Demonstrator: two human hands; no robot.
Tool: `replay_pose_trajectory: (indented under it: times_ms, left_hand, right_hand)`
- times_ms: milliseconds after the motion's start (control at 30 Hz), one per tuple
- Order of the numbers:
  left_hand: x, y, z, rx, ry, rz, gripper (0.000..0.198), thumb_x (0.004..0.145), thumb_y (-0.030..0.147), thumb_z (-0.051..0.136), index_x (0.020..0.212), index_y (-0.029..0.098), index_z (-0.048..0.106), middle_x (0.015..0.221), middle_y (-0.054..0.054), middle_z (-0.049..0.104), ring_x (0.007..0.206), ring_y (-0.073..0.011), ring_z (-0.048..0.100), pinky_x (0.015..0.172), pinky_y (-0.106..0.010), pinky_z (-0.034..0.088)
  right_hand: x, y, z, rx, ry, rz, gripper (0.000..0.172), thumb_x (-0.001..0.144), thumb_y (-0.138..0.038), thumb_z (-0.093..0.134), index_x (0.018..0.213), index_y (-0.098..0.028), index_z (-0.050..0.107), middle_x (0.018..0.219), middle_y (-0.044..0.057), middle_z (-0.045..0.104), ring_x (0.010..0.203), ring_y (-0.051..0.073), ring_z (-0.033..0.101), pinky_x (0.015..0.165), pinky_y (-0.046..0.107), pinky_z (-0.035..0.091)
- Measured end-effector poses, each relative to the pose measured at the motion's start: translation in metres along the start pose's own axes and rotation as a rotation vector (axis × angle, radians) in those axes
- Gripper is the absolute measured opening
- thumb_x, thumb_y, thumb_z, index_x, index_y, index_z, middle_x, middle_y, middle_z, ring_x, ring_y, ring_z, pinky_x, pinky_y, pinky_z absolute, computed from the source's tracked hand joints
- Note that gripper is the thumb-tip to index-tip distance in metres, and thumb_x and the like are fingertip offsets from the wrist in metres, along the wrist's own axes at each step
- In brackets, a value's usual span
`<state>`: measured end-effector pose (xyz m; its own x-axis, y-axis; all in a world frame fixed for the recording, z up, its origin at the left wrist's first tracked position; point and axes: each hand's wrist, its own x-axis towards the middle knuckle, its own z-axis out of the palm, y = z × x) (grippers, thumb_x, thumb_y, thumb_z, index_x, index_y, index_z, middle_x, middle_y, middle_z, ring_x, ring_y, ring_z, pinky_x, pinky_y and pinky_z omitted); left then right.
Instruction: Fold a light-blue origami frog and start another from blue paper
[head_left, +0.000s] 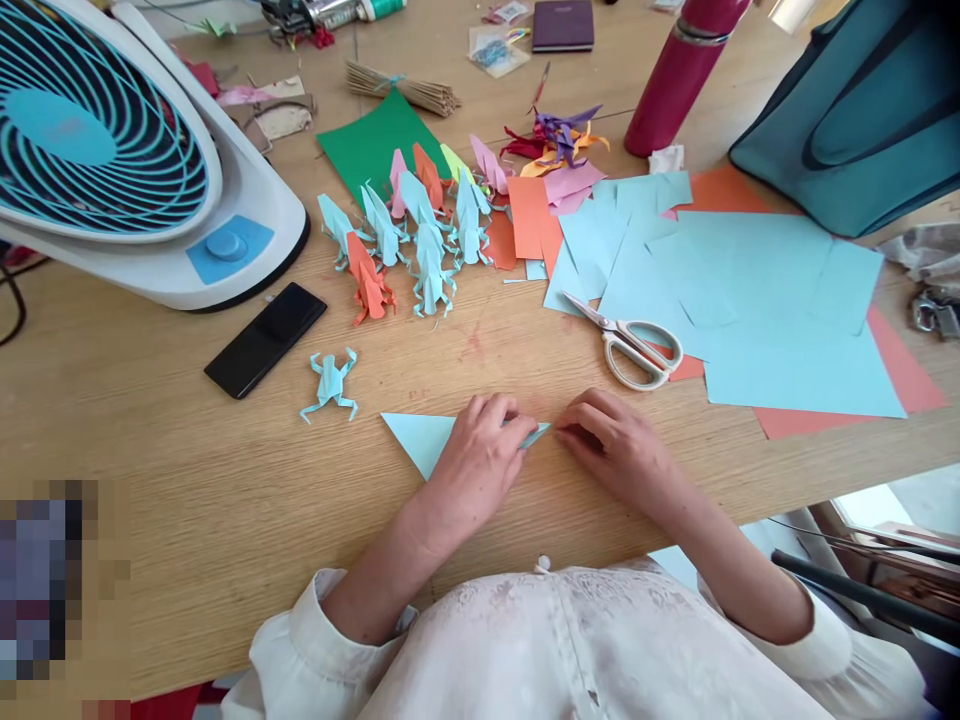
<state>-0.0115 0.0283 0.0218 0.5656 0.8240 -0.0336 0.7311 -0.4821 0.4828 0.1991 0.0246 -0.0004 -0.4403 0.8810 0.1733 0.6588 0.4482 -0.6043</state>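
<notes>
Grained tabletop; fingers on blue paper triangle.

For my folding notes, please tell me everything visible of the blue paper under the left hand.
The light-blue paper lies on the wooden table, thin-looking and folded, with a pointed left corner and folds near its right tip. The left hand covers its middle; whether the right hand touches it is unclear.

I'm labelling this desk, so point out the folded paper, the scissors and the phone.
Folded paper (421, 440), head view: its broad left end.
Scissors (615, 328), head view: near the pivot.
Phone (265, 341), head view: its dark middle.
</notes>
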Motion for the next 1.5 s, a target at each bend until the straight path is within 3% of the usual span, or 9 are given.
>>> replay_pose_trajectory:
  times_ms: [400, 1000, 1300, 1500]
  left_hand:
    - [0.002, -0.001, -0.009, -0.032, -0.084, -0.063, 0.019, 0.093, 0.015, 0.053, 0.105, 0.021, 0.066, 0.097, -0.003, 0.063, 0.093, -0.0179, 0.061, 0.079, -0.030, 0.048]
    - [0.005, -0.001, -0.024, 0.043, -0.185, -0.150, 0.017, 0.094, 0.022, 0.053, 0.094, 0.022, 0.069, 0.090, -0.002, 0.067, 0.081, -0.0177, 0.064, 0.066, -0.028, 0.043]
    - [-0.001, -0.014, -0.043, 0.083, -0.188, -0.242, 0.015, 0.093, 0.025, 0.056, 0.083, 0.021, 0.067, 0.085, 0.000, 0.069, 0.077, -0.0183, 0.063, 0.062, -0.029, 0.037]
    - [0.000, -0.020, -0.043, 0.107, -0.176, -0.262, 0.014, 0.093, 0.026, 0.056, 0.084, 0.021, 0.066, 0.087, -0.001, 0.070, 0.080, -0.0195, 0.064, 0.064, -0.029, 0.038]
  right_hand:
    - [0.012, 0.000, 0.000, -0.075, -0.064, -0.061, 0.015, 0.097, -0.022, 0.048, 0.088, -0.020, 0.060, 0.085, 0.008, 0.060, 0.076, 0.020, 0.057, 0.068, 0.033, 0.042]
    - [0.016, 0.001, 0.003, -0.145, -0.074, -0.066, 0.021, 0.099, -0.024, 0.045, 0.085, -0.020, 0.060, 0.082, 0.008, 0.058, 0.074, 0.021, 0.054, 0.068, 0.034, 0.041]
    - [0.017, 0.001, 0.006, -0.175, -0.094, -0.045, 0.014, 0.095, -0.019, 0.048, 0.085, -0.020, 0.057, 0.083, 0.007, 0.057, 0.075, 0.021, 0.053, 0.069, 0.034, 0.040]
    - [0.019, -0.003, 0.005, -0.152, -0.099, -0.005, 0.010, 0.092, -0.018, 0.052, 0.083, -0.020, 0.056, 0.082, 0.006, 0.056, 0.075, 0.021, 0.053, 0.068, 0.034, 0.039]
